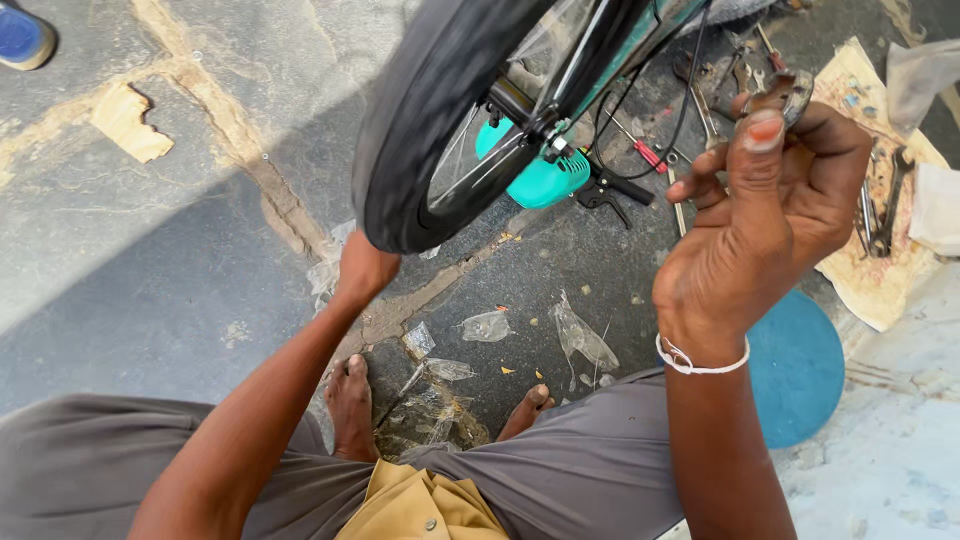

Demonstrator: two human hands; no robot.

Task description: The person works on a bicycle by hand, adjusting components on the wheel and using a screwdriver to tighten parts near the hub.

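A black bicycle tyre [420, 120] on a teal-framed bike [545, 180] rises in front of me. My left hand [365, 268] reaches up under the tyre, its fingers hidden behind the rubber, so its grip cannot be made out. Raised at the right, my right hand [770, 215] has its fingers curled around a small rusty metal part [790, 92] near the fingertips. A white band sits on that wrist. My bare feet [352, 405] rest on the ground below.
Several tools, including pliers and a red-handled screwdriver [648, 155], lie on the ground and on brown cardboard [880, 280] at the right. A blue round disc [800, 365] is by my right knee. Clear plastic scraps [580, 335] litter the cracked pavement. A blue shoe [22, 35] shows top left.
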